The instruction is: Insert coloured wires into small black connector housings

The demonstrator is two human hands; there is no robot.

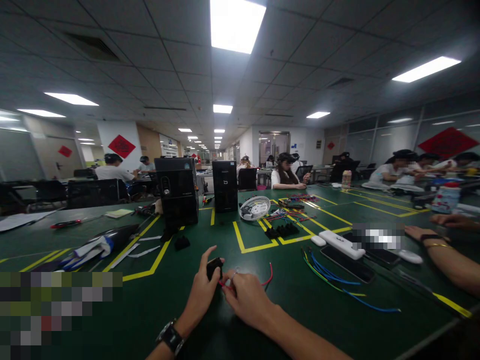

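My left hand (205, 280), with a watch on the wrist, grips a small black block-like part (214, 269) between thumb and fingers. Close beside it, my right hand (247, 295) pinches a red wire (270, 275) near the block's lower side. The wire's free end curves up to the right of my right hand. Whether its other end sits inside the block cannot be made out. To the right lie several loose blue wires (330, 270) and a yellow-green wire (313, 270). Similar black parts (282, 231) stand in a row farther back on the green table.
Two tall black boxes (225, 186) and a white basket (255, 208) stand at the back. A dark phone (348, 263) and a white power strip-like bar (341, 244) lie to the right. Another person's arm (446, 255) rests at the right edge. A red screwdriver (66, 224) lies far left.
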